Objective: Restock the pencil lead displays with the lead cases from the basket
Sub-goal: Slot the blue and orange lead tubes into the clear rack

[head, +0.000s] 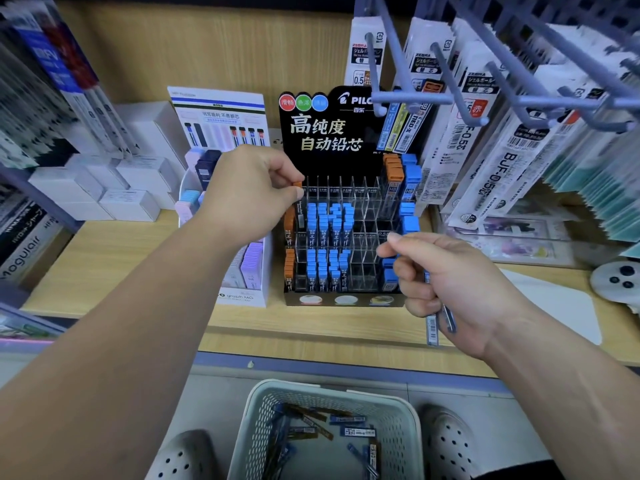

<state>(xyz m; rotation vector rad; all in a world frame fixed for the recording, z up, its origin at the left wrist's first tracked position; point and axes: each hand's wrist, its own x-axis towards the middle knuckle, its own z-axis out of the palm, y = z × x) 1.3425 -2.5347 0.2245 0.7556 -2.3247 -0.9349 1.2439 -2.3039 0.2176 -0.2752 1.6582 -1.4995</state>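
Observation:
A black Pilot lead display point(332, 133) with clear tiered slots stands on the wooden shelf, holding blue-capped cases point(330, 223) in the middle and orange-capped cases point(393, 168) at the sides. My left hand point(249, 192) pinches an orange-capped lead case point(298, 184) over the top left slots. My right hand point(446, 285) grips several blue lead cases point(440, 320) in front of the display's right side. Below, the white basket point(401, 410) holds several loose lead cases point(311, 427).
A white lead display point(242, 271) with pastel cases stands left of the black one. Refill packs point(485, 133) hang on grey hooks point(450, 95) at upper right. White boxes point(104, 188) sit at the back left. My two shoes flank the basket.

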